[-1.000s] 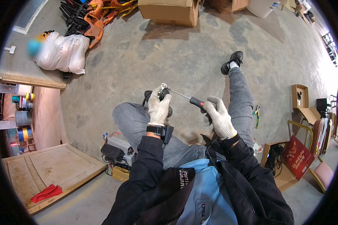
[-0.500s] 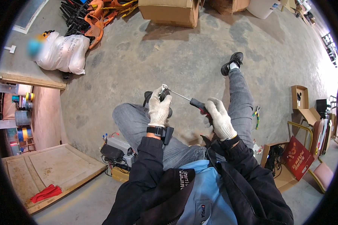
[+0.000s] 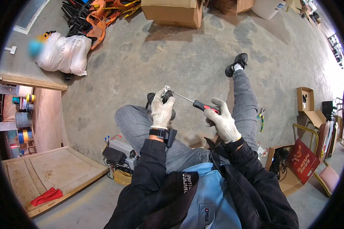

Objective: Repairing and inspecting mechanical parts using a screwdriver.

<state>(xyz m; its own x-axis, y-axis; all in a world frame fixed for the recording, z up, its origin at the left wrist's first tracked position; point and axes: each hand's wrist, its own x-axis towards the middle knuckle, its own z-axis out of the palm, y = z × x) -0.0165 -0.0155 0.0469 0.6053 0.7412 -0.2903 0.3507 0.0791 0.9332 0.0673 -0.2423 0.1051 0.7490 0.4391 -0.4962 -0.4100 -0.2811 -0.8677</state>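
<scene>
I have the left hand in a white knitted glove [image 3: 162, 112] with its thumb and fingers clamped on a small, round black piece with a silver metal bracket [image 3: 167, 96], held at the tip of a long screwdriver with a steel shaft and a black-and-red handle [image 3: 203, 106]. That screwdriver slants down to the right in front of me. At its handle end sits the right hand in a white knitted glove [image 3: 224, 123]: index finger and thumb stand apart, with the rear of the handle between them. The other fingers curl underneath (mostly hidden from my camera), so I can't tell how firmly they grip.

Below the screwdriver are legs in faded grey denim [image 3: 242, 95], one of them stretched up past its right side to a black lace-up shoe [image 3: 239, 64]. Right of the screwdriver, pliers with green-and-yellow handles [image 3: 262, 120] lie on the grey, stained concrete floor [image 3: 195, 63]; farther right and lower is an open brown cardboard box of black cables [image 3: 288, 186]. Well left of the screwdriver and below it, a crumpled red cloth [image 3: 47, 196] rests on a pale, dirt-marked wooden panel [image 3: 65, 164].
</scene>
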